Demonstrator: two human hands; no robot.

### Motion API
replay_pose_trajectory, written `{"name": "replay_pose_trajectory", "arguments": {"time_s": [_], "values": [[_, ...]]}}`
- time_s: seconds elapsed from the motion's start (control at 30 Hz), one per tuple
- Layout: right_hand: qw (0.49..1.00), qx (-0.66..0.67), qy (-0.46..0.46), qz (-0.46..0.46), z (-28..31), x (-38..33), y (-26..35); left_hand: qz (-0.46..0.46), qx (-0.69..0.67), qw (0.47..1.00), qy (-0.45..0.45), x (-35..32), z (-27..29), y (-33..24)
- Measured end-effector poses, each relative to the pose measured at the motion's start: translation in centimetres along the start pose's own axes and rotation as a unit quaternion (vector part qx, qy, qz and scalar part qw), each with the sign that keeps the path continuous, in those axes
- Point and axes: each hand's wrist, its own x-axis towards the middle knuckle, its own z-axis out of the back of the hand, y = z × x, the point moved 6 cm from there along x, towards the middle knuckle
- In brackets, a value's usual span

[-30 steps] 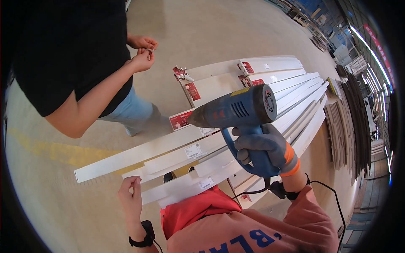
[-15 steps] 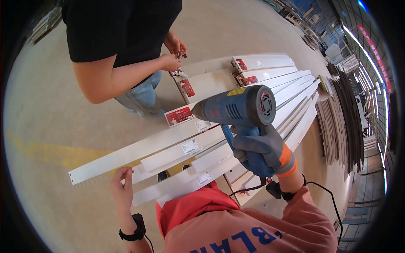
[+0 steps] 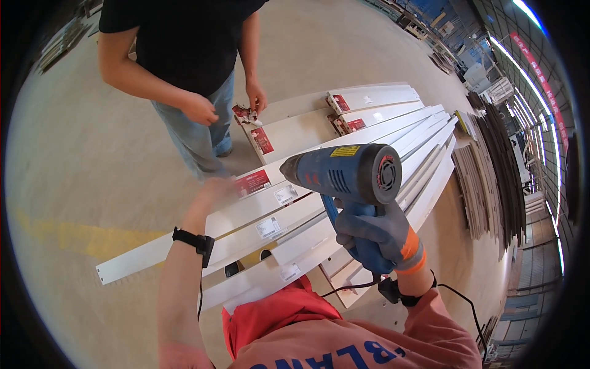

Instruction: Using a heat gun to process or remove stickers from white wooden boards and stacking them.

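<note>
My heat gun (image 3: 341, 172) hangs over the white boards, its nozzle aimed left toward the red label (image 3: 252, 182) on the long board (image 3: 138, 258); the gun looks nearer to me than the label, so I cannot tell the true gap. My gloved right hand (image 3: 376, 230) has its fingers wrapped round the handle. My bare left hand (image 3: 218, 192) is at the label's left end, smeared by blur: I cannot tell whether its fingers are spread, pressed together or pinching an edge, nor whether they touch. I judge the work at this label to be under way and not finished, since it is in place on the board, and three more, the nearest being the far label (image 3: 262, 141), sit on board ends beyond. The only crumpled piece I can make out is a red-and-white scrap (image 3: 247, 115) at a far board's corner, by a co-worker's hand (image 3: 256, 97); whether it has come fully free I cannot say. White stickers (image 3: 268, 227) lie on the nearer boards. The gun's trigger is hidden by my glove, and nothing shows whether it is hot. My cord (image 3: 458, 292) runs out of sight low on the right, dark strips (image 3: 501, 166) are stacked beyond, and the co-worker's head is cut off.
</note>
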Motion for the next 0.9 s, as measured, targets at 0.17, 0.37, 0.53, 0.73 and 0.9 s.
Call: {"name": "replay_pose_trajectory", "arguments": {"time_s": [0.17, 0.37, 0.53, 0.73, 0.9], "values": [[0.999, 0.031, -0.013, -0.021, 0.1, -0.2, -0.1, 0.201, -0.184, 0.957, 0.1, 1.2, -2.8, 3.7], [0.998, 0.028, 0.026, -0.044, -1.1, 0.6, -0.7, 0.031, -0.15, 0.986, 0.071, 1.3, -3.0, 4.0], [0.999, 0.032, 0.02, -0.026, -2.0, 1.0, -0.3, 0.065, -0.232, 0.969, 0.059, -0.7, -0.9, 5.0], [0.994, 0.044, 0.079, -0.057, -3.8, 1.9, 0.1, 0.097, -0.354, 0.93, -0.007, -4.5, 1.9, 8.0], [0.989, -0.032, 0.125, -0.07, -6.2, 3.2, 0.7, 0.133, 0.075, 0.982, -0.11, -9.8, 5.3, 12.3]]}}
